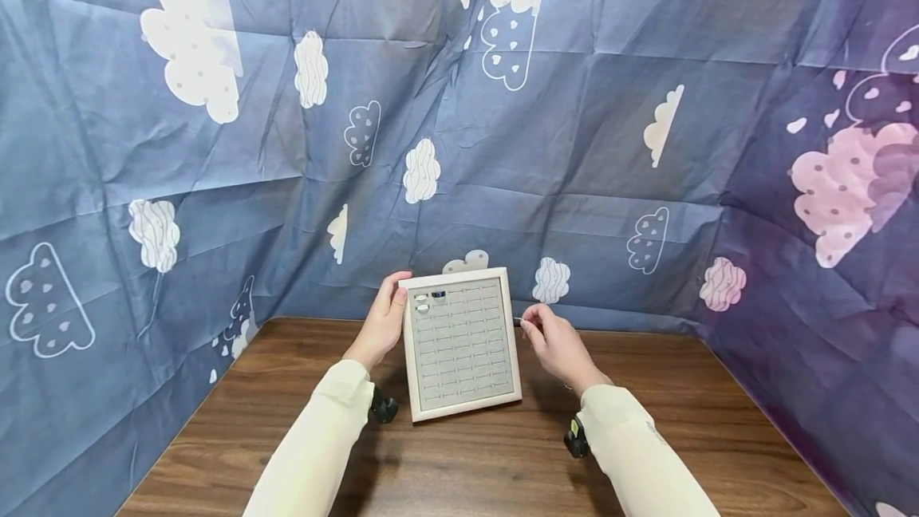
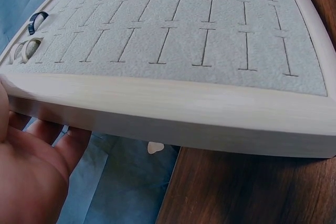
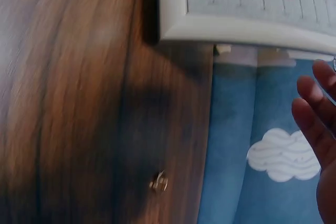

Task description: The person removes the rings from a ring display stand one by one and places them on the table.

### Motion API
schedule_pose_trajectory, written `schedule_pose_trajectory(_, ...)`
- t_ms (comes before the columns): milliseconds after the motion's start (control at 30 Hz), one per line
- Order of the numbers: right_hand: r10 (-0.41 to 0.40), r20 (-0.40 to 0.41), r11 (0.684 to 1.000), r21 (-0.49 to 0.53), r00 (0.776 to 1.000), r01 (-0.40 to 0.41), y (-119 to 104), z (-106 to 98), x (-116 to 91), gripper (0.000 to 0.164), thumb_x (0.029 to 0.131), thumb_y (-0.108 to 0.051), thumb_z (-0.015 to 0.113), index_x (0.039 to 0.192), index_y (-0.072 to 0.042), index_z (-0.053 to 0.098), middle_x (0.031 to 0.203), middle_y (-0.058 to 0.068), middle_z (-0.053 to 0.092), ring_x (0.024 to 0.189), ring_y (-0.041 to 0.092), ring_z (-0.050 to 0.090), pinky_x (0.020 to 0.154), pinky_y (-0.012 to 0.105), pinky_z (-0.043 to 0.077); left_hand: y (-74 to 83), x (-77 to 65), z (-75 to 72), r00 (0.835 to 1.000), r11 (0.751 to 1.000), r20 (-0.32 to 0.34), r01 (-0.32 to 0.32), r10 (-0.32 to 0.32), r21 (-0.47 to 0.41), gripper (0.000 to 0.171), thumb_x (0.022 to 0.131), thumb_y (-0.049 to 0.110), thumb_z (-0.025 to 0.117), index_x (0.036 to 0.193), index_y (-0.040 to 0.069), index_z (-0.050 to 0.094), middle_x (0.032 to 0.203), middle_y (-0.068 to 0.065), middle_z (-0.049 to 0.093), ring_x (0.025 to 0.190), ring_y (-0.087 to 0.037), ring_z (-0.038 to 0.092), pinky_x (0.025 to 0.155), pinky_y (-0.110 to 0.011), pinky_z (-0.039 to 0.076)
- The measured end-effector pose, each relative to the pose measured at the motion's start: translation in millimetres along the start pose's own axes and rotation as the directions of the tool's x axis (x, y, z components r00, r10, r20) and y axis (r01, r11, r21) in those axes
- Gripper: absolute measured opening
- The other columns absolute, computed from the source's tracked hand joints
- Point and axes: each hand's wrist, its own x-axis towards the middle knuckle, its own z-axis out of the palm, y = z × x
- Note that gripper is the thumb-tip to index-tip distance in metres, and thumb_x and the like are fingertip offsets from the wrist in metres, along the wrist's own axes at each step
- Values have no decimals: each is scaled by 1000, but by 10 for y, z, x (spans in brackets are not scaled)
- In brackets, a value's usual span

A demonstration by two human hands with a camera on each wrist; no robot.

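A ring display tray (image 1: 463,357) with a pale wooden frame and grey slotted padding stands tilted up on the table. My left hand (image 1: 382,325) grips its upper left edge, thumb at the front and fingers behind. In its upper left corner sit a dark blue ring (image 1: 439,294) and two silvery rings (image 1: 423,308); the left wrist view shows the dark ring (image 2: 38,22) too. Beside the tray's right edge, my right hand (image 1: 560,345) pinches a small shiny ring (image 1: 518,320) between thumb and forefinger. In the right wrist view only some fingers (image 3: 310,95) show.
A brown wooden table (image 1: 459,469) lies beneath the tray. Another small gold-coloured ring (image 3: 159,182) rests on the wood near the table's edge in the right wrist view. Blue cloud-patterned cloth (image 1: 459,118) hangs behind and at both sides.
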Motion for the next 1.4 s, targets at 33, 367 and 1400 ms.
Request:
schedule_pose_trajectory(33,2,1,1000,-10,1000,-2,36,-13,-23,5,110,-15,63,107,-11,61,84,-5,69,74,8,59,70,30,48,-1,0,1,1000,1000,0,1,-1,0,39,119,21,34,156,9,43,128,-26,67,106,-23,68,98,-37,51)
schedule_pose_trajectory(367,35,16,994,-106,999,-33,257,-131,-231,6,107,-14,67,108,-11,62,86,-2,64,77,12,56,74,36,49,25,7,-13,1000,1000,3,-2,2,-7,39,119,22,35,156,10,43,129,-26,67,109,-23,67,99,-37,50)
schedule_pose_trajectory(1400,69,189,986,-163,980,-38,602,-359,-758,7,102,-14,72,101,-18,66,76,-17,61,66,-4,50,65,25,45,11,-5,10,1000,1000,3,3,-2,-22,39,120,21,34,156,10,43,129,-28,66,103,-18,68,92,-29,52)
